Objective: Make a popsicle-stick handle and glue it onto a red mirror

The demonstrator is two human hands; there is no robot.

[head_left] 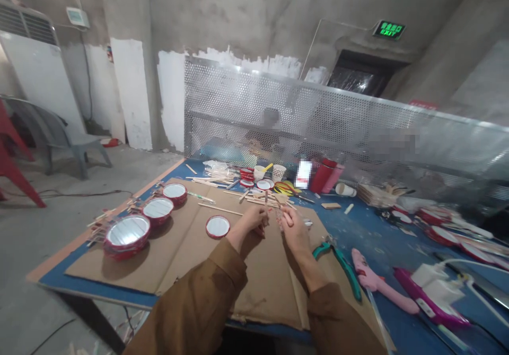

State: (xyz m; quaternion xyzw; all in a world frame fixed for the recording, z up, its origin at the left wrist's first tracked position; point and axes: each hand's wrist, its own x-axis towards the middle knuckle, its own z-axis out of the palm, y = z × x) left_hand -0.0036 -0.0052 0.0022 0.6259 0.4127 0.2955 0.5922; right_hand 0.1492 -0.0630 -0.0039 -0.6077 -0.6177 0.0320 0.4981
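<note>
Over a sheet of brown cardboard [191,238], my left hand [254,220] is closed in a pinch on a short flat wooden stick [266,198] that points up. A little to its right, my right hand [293,228] is also closed, its fingers curled around something small; what it is I cannot make out. The two hands are close together but apart. A round red-rimmed disc with a pale face [218,226] lies flat left of my left hand. Three red-sided drum-like pieces with wooden sticks attached, the nearest [128,233] largest, stand along the cardboard's left side.
Green-handled pliers [338,259], a pink glue gun [382,283] and a purple power strip [431,299] lie at right. Loose wooden sticks [222,177], paper cups [279,172], a lit phone [304,173] and a red bottle [323,175] line the back before a perforated metal screen [238,100].
</note>
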